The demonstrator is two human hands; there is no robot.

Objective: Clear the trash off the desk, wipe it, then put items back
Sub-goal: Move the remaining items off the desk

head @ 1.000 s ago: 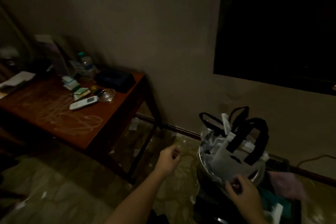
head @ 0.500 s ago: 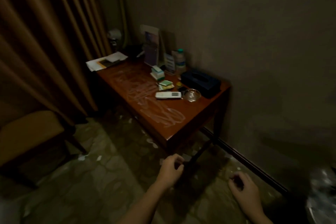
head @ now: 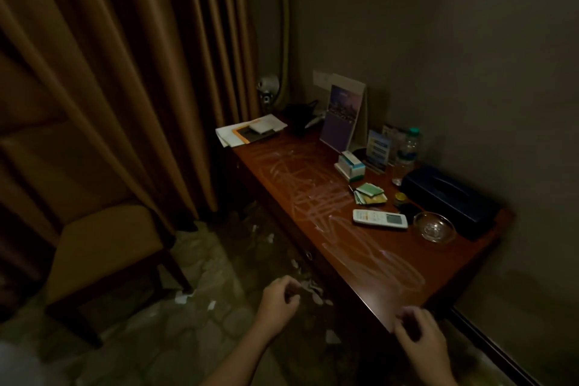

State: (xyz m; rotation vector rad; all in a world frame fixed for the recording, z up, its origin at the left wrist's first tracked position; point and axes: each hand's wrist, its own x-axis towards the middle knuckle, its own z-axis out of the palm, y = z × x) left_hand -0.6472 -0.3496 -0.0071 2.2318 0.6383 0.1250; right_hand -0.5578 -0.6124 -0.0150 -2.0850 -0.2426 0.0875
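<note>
Fingers of left hand (head: pixel 277 301): curling loosely inward and holding nothing, hanging over the floor (head: pixel 200 263) just off the counter's front edge.
Fingers of right hand (head: pixel 421 338): also curling loosely and holding nothing, hovering at the near corner of the counter (head: pixel 369 260); in this dim light I cannot tell whether they are touching the wood.
Counter top: showing pale smeared streaks (head: pixel 313 197) running along its length.
Remote (head: pixel 379 218): lying flat, face up, near the right end, just beside a glass ashtray (head: pixel 434 226).
Tissue box (head: pixel 451 197): sitting dark against the wall behind the ashtray.
Sachets (head: pixel 369 194): lying in a loose pile, with 1 small stack of boxes (head: pixel 351 165) behind them.
Water bottle (head: pixel 407 150): standing upright by the wall, next to a small display card (head: pixel 378 149).
Standing calendar (head: pixel 341 117): propping upright at the back.
Papers (head: pixel 250 131): overhanging the far left corner.
Paper scraps (head: pixel 183 298): lying scattered on the floor below the front edge.
Chair (head: pixel 103 244): standing at the left, in front of the curtain (head: pixel 125 72).
</note>
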